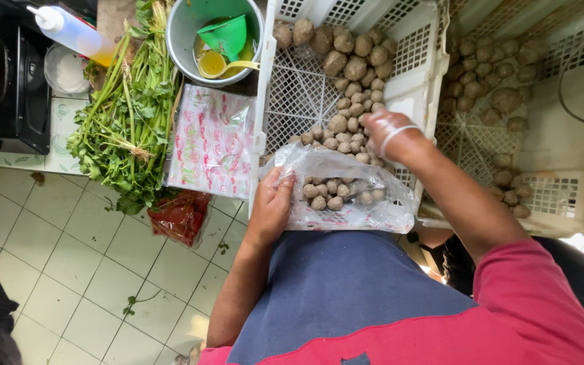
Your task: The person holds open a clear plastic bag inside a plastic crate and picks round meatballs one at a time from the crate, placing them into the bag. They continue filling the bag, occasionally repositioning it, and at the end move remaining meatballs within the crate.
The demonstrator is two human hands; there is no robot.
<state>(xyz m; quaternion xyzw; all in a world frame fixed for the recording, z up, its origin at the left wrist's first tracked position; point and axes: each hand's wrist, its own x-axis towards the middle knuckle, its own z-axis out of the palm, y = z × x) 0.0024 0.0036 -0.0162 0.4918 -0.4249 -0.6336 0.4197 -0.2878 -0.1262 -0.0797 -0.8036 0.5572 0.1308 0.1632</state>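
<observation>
Fingers: left hand (272, 203) pinches open the clear bag's (346, 192) left rim; right hand (388, 135) cupped over meatballs (346, 128), grip unclear | Bag: near edge of white crate (410, 47), partly filled | Left: many meatballs in the crate's far half

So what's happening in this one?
A person is bagging meatballs. The left hand holds open a clear plastic bag already partly filled, while the right hand, wearing a thin glove, reaches into the pile of meatballs in a white plastic crate. A second crate of meatballs sits alongside.
</observation>
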